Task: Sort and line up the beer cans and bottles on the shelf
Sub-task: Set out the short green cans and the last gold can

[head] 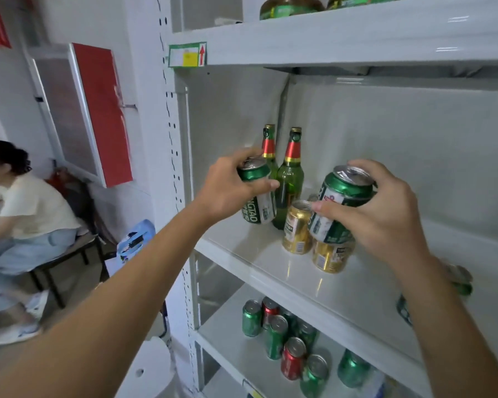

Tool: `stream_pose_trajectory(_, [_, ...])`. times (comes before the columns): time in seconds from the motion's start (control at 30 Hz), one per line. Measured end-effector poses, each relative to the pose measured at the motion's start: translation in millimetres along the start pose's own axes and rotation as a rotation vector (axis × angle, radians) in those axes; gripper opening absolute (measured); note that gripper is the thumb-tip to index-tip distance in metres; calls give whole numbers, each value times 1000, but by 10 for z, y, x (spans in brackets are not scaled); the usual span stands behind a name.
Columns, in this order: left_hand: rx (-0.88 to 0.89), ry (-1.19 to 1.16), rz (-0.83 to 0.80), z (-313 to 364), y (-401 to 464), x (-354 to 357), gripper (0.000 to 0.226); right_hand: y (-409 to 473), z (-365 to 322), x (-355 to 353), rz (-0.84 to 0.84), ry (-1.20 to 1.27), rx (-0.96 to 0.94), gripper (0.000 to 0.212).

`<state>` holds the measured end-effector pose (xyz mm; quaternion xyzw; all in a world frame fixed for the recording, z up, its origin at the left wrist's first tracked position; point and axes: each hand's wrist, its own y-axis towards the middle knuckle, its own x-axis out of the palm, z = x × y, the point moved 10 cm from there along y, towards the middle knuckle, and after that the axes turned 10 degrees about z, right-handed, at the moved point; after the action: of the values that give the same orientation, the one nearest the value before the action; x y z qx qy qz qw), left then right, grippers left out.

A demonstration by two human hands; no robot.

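The left hand [230, 188] grips a green can [258, 193] by its upper wall, just left of two green bottles [289, 179] at the far left of the shelf [270, 259]; two gold cans [298, 228] stand right of them; the right hand [383, 208] holds a second green can [339, 205] tilted over the gold pair, perhaps touching one; thin, slick cans crush easily, so hold mid-body.

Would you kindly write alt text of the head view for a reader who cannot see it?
Each hand holds a green can at a white shelf: left hand on one can, right hand on another. Two green bottles and two gold cans stand between them.
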<state>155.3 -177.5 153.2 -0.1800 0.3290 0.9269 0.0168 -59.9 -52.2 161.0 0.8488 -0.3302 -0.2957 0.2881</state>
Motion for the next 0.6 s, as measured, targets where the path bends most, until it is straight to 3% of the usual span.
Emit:
stream_pose_trajectory(0.2, [-15, 14, -36, -645, 239, 5, 73, 45, 106, 529, 6, -5, 19, 59])
stream_pose_trajectory(0.6, [5, 47, -167, -1433, 787, 210, 63, 186, 156, 1396, -8, -17, 36, 59])
